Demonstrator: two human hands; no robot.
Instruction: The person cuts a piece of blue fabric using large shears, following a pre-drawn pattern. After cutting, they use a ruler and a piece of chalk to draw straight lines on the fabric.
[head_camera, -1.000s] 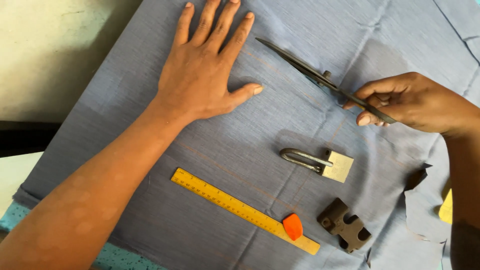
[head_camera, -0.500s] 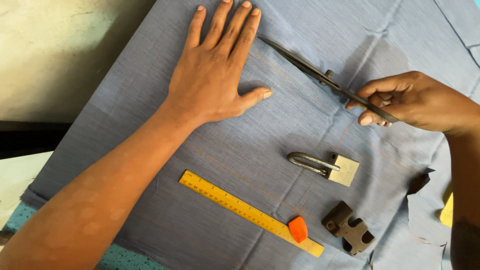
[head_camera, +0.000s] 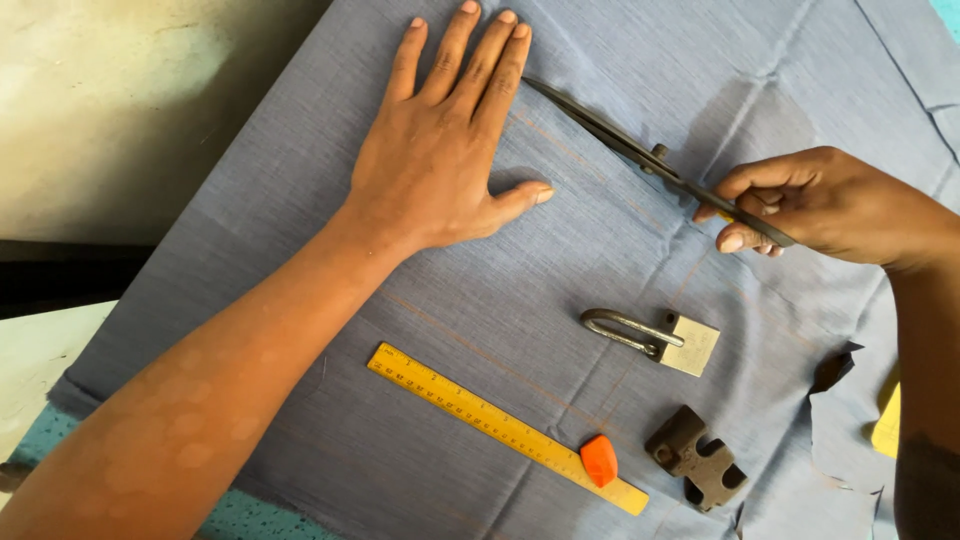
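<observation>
My left hand (head_camera: 440, 150) lies flat, fingers spread, pressing on a blue-grey cloth (head_camera: 300, 200) spread over the table. My right hand (head_camera: 820, 205) grips the handles of long dark scissors (head_camera: 620, 145). The blades point up and left along an orange chalk line, their tips close to my left fingers. The scissor handles are hidden inside my right hand.
On the cloth nearer me lie a metal padlock (head_camera: 665, 338), a yellow ruler (head_camera: 500, 425), an orange piece of chalk (head_camera: 599, 460) on the ruler's right end, and a dark notched metal block (head_camera: 697, 458). A cut flap of cloth (head_camera: 835, 440) and something yellow (head_camera: 888, 420) sit at the right.
My left hand has slid a little further up the cloth. The scissors and my right hand have kept almost the same place.
</observation>
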